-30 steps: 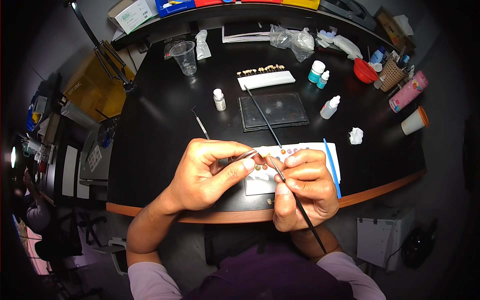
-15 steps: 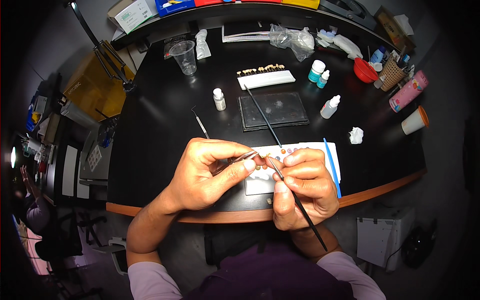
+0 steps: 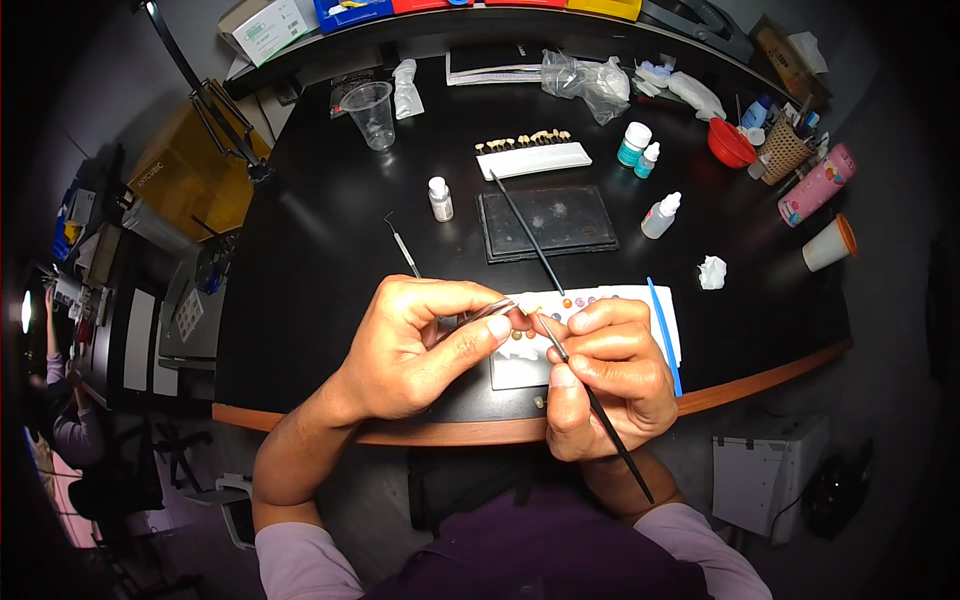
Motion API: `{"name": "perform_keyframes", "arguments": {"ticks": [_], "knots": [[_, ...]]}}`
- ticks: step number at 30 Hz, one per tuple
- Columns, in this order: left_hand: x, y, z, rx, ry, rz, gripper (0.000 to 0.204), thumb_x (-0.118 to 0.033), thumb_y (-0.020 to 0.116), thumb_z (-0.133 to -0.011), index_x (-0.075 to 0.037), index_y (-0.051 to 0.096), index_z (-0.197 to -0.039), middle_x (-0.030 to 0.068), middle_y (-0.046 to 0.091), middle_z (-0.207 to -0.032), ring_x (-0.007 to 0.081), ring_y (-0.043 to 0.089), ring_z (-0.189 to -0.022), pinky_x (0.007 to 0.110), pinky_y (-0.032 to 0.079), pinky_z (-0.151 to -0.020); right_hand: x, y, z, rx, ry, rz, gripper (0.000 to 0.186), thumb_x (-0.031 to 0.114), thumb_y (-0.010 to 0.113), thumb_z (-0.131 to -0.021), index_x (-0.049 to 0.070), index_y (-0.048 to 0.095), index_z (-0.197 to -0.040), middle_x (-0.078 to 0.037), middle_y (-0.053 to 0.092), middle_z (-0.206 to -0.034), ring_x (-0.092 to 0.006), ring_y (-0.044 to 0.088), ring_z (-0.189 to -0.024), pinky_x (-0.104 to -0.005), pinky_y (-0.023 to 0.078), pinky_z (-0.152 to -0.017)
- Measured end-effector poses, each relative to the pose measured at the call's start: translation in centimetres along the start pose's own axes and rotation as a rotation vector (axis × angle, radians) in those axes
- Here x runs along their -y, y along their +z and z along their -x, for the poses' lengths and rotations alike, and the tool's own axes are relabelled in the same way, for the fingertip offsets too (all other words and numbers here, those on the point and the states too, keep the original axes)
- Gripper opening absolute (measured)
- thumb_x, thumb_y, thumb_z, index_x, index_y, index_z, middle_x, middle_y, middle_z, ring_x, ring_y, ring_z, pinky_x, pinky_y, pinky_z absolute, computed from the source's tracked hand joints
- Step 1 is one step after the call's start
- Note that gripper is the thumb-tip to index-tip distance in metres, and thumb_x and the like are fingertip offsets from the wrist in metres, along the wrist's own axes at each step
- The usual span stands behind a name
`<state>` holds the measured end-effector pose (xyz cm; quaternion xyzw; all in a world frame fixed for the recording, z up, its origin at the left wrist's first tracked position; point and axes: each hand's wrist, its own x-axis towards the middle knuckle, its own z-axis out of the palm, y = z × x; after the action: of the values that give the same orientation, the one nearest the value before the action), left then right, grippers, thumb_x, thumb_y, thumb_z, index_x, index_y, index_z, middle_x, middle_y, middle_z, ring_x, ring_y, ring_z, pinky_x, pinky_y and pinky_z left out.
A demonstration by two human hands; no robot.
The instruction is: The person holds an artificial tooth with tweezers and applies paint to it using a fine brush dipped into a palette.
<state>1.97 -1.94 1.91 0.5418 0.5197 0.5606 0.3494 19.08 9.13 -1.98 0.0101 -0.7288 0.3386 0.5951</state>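
Observation:
My left hand [image 3: 405, 345] is closed round slim metal tweezers [image 3: 478, 315], whose tips lie at a small whitish piece [image 3: 525, 309]; fingers partly hide it. In my right hand [image 3: 632, 375] a thin black-handled brush [image 3: 607, 420] is pinched, its tip touching or almost touching that piece. Both hands meet above a white mixing palette [image 3: 512, 374] with several small coloured dabs. Another dark brush [image 3: 527, 235] leans from a white holder of tooth-shade tabs [image 3: 540, 162] across a black flat case [image 3: 580, 225] towards the palette. A blue stick [image 3: 664, 335] lies right of my right hand.
A small bottle [image 3: 440, 200] and a metal probe [image 3: 404, 249] lie beyond my left hand. Further right are a dropper bottle [image 3: 661, 215], crumpled tissue [image 3: 712, 272], red bowl [image 3: 731, 143] and paper cup [image 3: 830, 244]. A plastic cup [image 3: 370, 115] stands far left. Another person [image 3: 75, 410] is at far left.
Both hands keep nearly the same place and grip, with only a slight shift at the brush tip. At far left, the other person's arm has been raised.

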Motion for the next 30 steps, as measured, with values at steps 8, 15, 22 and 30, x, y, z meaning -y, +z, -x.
{"name": "perform_keyframes", "arguments": {"ticks": [8, 15, 22, 30], "knots": [[0.44, 0.46, -0.11, -0.054, 0.032, -0.016, 0.021, -0.008, 0.063, -0.099, 0.008, 0.075, -0.106, -0.0009, 0.062, -0.065, 0.0002, 0.047, -0.055, 0.02, 0.034, -0.049, -0.01, 0.14, -0.09, -0.003, -0.011, 0.009, 0.021, -0.009, 0.072, -0.078, 0.001, 0.062, -0.094, -0.012, 0.067, -0.087, -0.028, 0.069, -0.094, -0.0377, 0.062, -0.081], [0.5, 0.36, -0.07, -0.052, 0.019, 0.006, 0.021, -0.009, 0.063, -0.099, 0.008, 0.074, -0.105, -0.0015, 0.061, -0.065, 0.0006, 0.047, -0.055, 0.021, 0.033, -0.049, -0.04, 0.28, -0.17, -0.006, -0.021, 0.013, 0.02, -0.008, 0.072, -0.078, 0.001, 0.063, -0.094, -0.012, 0.068, -0.087, -0.0279, 0.069, -0.094, -0.0377, 0.062, -0.08], [0.43, 0.45, -0.19, -0.055, 0.033, 0.011, 0.02, -0.008, 0.063, -0.099, 0.008, 0.074, -0.104, -0.002, 0.06, -0.064, 0.0003, 0.045, -0.054, 0.021, 0.032, -0.049, -0.03, 0.29, -0.08, -0.006, -0.018, 0.005, 0.02, -0.008, 0.073, -0.077, 0.001, 0.065, -0.094, -0.012, 0.068, -0.088, -0.0281, 0.069, -0.094, -0.0379, 0.062, -0.08], [0.46, 0.43, -0.12, -0.045, 0.014, 0.006, 0.022, -0.009, 0.062, -0.1, 0.009, 0.073, -0.105, -0.003, 0.056, -0.063, 0.0007, 0.044, -0.055, 0.022, 0.031, -0.049, 0.08, 0.24, -0.13, -0.009, -0.004, 0.014, 0.02, -0.008, 0.073, -0.077, 0.001, 0.065, -0.093, -0.012, 0.068, -0.088, -0.0282, 0.069, -0.094, -0.0383, 0.062, -0.08]]}}
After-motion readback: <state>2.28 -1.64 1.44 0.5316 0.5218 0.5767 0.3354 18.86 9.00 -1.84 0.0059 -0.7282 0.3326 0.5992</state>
